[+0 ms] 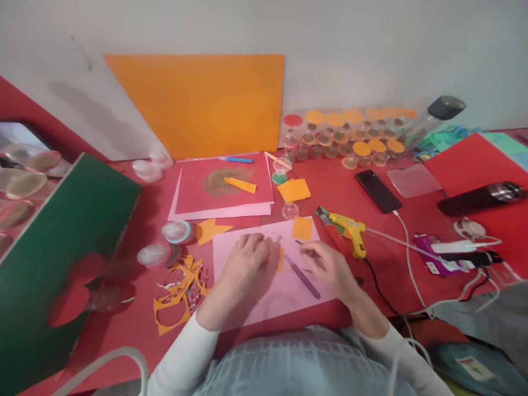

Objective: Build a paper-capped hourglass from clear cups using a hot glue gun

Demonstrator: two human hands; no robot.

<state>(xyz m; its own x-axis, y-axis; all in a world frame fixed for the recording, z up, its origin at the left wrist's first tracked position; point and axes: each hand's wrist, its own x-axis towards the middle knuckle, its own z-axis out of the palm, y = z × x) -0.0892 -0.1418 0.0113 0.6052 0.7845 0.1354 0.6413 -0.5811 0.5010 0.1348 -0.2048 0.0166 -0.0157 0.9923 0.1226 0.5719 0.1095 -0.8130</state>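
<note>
My left hand [247,257] rests on a pink paper sheet [258,311], its fingers curled down and partly hiding what lies under them. A small orange paper piece [280,258] shows just beside those fingertips. My right hand [328,267] is closed in a pinch, and a thin dark-tipped tool [298,242] sticks out from the fingers; its kind is unclear. Between the hands a purple pen-like cutter [304,279] lies on the pink sheet. An orange paper square [302,227] is at the sheet's upper edge.
Orange paper offcuts [181,294] and two clear plastic cups [159,255] are at left, near a green board [74,264]. On the right lie a yellow glue gun [350,231], a phone [378,191], cables and a black bottle [474,201]. Several orange-topped cups [336,135] line the wall.
</note>
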